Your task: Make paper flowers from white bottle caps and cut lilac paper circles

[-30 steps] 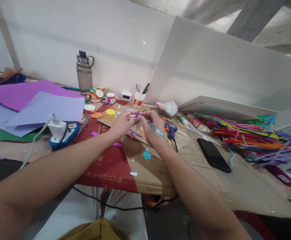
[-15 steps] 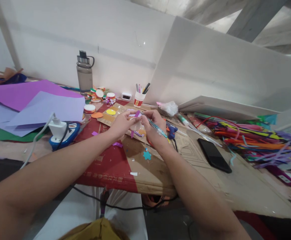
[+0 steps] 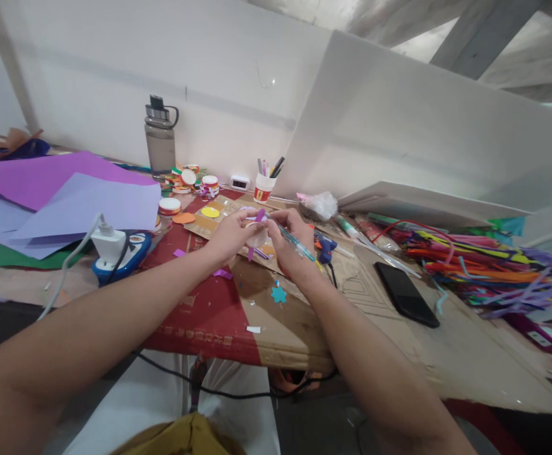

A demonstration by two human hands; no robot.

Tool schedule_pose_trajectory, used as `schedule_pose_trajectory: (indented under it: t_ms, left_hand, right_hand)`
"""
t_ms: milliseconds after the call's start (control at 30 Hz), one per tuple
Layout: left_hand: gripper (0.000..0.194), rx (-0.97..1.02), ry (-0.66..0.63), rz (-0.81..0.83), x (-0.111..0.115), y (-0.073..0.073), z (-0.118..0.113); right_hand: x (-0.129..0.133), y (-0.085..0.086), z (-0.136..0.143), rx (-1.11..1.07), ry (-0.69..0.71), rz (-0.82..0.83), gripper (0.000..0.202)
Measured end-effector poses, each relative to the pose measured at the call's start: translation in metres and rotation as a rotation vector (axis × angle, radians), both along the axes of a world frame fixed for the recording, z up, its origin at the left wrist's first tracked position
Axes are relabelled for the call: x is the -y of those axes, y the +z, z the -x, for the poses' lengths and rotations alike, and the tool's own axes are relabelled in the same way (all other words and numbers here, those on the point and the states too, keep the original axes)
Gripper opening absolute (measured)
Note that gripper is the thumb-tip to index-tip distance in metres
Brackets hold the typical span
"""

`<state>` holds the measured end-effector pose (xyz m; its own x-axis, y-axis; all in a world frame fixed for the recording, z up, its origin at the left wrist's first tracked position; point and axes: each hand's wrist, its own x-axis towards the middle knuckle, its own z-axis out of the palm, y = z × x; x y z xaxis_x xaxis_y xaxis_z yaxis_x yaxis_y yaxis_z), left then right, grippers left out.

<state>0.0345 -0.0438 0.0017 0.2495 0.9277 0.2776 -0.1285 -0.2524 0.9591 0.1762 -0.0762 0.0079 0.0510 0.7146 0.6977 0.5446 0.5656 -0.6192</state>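
Over the cardboard-covered table, my left hand (image 3: 228,236) is closed on a small round white disc (image 3: 258,237). Purple paper strips (image 3: 259,215) stick out above and below the disc. My right hand (image 3: 295,258) grips a clear teal pen (image 3: 299,244) slantwise, and its fingertips meet the disc's right side. Whether the pen's tip touches a strip is too small to tell. Beneath both hands lies a cardboard piece (image 3: 201,225) bearing a yellow paper circle (image 3: 210,212). A teal paper flower (image 3: 278,294) is on the table nearer to me.
Left are coloured paper sheets (image 3: 91,202) and a blue power strip (image 3: 123,258). A water bottle (image 3: 160,142) and a pen cup (image 3: 263,188) stand at the back. A glue gun (image 3: 325,248), a phone (image 3: 406,294) and many pipe cleaners (image 3: 465,259) are on the right.
Almost nothing differs. The pen and my right hand have shifted very slightly to the left; my left hand keeps its hold on the disc.
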Motion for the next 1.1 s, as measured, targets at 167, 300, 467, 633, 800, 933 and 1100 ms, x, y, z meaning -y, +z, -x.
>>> schedule_pose_trajectory:
  t_ms: [167, 300, 467, 633, 800, 933, 1100]
  left_hand:
    - [0.053, -0.001, -0.034, 0.005, -0.0005, -0.0021, 0.0003]
    - [0.056, 0.018, -0.071, 0.038, 0.0002, -0.0032, 0.0001]
    - [0.059, 0.029, -0.073, 0.056, 0.0014, -0.0018, 0.0]
    - [0.057, 0.005, -0.065, 0.032, 0.0004, -0.0023, 0.0009]
    - [0.052, 0.001, -0.039, 0.005, -0.0004, -0.0028, 0.0005]
    - [0.05, -0.012, -0.025, -0.019, -0.0006, -0.0023, 0.0002]
    - [0.055, 0.003, -0.054, 0.017, -0.001, -0.0037, 0.0008]
  right_hand:
    - [-0.0007, -0.0006, -0.0001, 0.023, -0.012, -0.026, 0.011]
    - [-0.0001, -0.0007, -0.0004, 0.022, -0.008, -0.02, 0.012]
    - [0.0002, -0.0004, -0.0001, 0.018, -0.016, -0.017, 0.013]
    - [-0.0014, -0.0015, 0.0, 0.015, -0.015, -0.026, 0.012]
    - [-0.0036, -0.0045, -0.0005, -0.001, -0.007, -0.02, 0.013]
    - [-0.0044, -0.0061, -0.0009, -0.006, 0.0, -0.022, 0.014]
    - [-0.0039, -0.0053, -0.0007, 0.004, -0.002, -0.017, 0.012]
